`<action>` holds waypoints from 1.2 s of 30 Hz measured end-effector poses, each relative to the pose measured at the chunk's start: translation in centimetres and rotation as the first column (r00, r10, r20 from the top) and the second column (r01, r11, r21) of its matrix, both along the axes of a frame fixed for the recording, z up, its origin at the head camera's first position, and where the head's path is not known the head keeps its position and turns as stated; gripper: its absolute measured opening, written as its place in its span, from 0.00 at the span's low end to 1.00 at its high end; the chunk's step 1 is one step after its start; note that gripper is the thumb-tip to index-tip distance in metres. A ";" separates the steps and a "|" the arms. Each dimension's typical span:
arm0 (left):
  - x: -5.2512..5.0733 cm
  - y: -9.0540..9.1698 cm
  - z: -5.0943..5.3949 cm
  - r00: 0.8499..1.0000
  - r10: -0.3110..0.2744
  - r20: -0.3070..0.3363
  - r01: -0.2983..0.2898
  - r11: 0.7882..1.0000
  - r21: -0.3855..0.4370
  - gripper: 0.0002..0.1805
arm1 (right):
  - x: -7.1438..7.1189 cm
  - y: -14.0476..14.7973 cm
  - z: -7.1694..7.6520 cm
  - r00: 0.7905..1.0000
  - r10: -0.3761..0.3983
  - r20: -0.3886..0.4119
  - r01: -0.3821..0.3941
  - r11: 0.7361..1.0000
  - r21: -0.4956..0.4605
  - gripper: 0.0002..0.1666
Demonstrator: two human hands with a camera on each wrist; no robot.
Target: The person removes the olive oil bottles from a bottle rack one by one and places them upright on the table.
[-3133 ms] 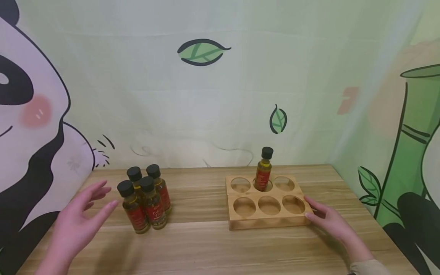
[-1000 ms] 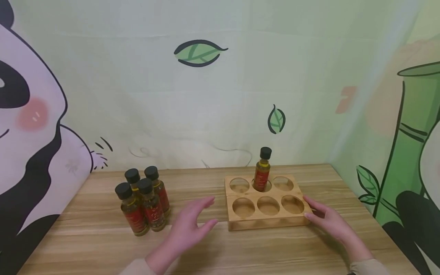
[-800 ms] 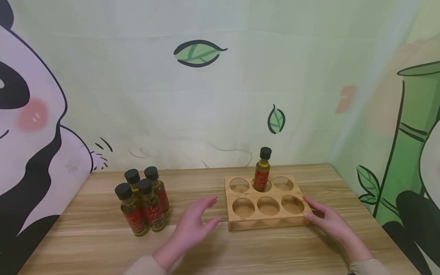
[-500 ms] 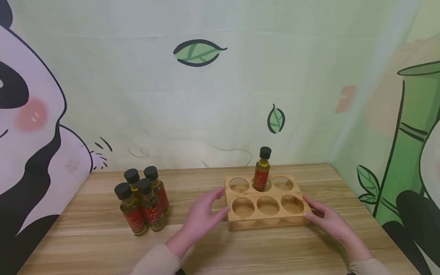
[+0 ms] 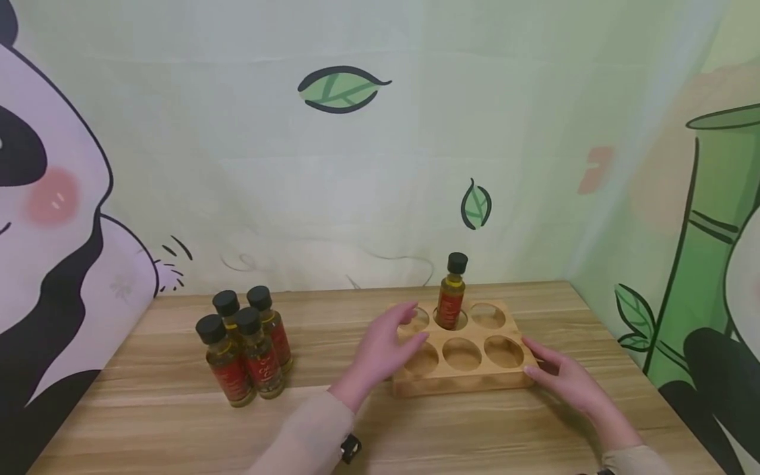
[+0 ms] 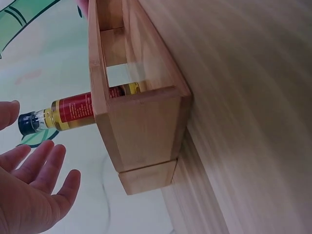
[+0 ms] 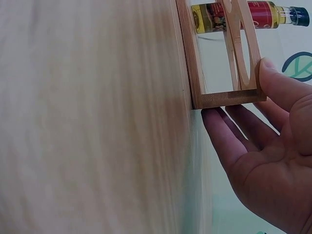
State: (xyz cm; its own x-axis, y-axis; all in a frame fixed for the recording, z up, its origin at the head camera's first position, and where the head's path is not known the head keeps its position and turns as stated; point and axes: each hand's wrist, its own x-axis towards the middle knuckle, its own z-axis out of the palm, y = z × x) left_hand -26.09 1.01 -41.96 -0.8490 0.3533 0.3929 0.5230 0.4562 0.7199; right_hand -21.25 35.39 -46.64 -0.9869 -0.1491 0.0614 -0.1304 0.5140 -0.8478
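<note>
A wooden bottle rack (image 5: pixel 463 384) with two rows of round holes sits on the table. One small oil bottle (image 5: pixel 450 307), black-capped and red-labelled, stands in its back middle hole. My left hand (image 5: pixel 380 349) hovers over the rack's left end, fingers spread and holding nothing. In the left wrist view that hand (image 6: pixel 31 195) is apart from the bottle, its fingers near the cap. At the rack's right end my right hand (image 5: pixel 567 381) holds the edge, thumb on the top board and fingers against the end, as the right wrist view shows with the hand (image 7: pixel 273 151).
Several more black-capped oil bottles (image 5: pixel 230 376) stand close together on the left of the wooden table (image 5: pixel 178 435). Behind the table hangs a pale backdrop (image 5: pixel 249 178) printed with a panda, leaves and bamboo.
My left hand has moved from beside the grouped bottles rightward to above the rack's left end, empty throughout. The right hand, rack and bottles have stayed in place.
</note>
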 end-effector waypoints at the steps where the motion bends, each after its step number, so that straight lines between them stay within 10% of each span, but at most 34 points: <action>1: -0.2 0.3 0.1 1.000 0.001 0.005 -0.001 1.000 0.003 0.31 | 0.0 0.0 0.0 1.000 -0.002 0.002 0.002 1.000 0.001 0.37; 36: -5.0 7.8 2.3 0.974 0.143 0.175 -0.179 0.961 0.210 0.33 | -0.2 0.4 -0.3 0.999 0.032 -0.036 -0.032 0.999 -0.013 0.38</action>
State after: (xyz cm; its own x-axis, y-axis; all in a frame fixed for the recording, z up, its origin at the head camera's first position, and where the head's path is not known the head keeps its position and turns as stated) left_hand -31.12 8.78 -39.67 -0.9446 0.1257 0.3032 0.3281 0.3431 0.8801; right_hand -21.41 35.78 -46.92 -0.9788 -0.1797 0.0986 -0.1769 0.4977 -0.8491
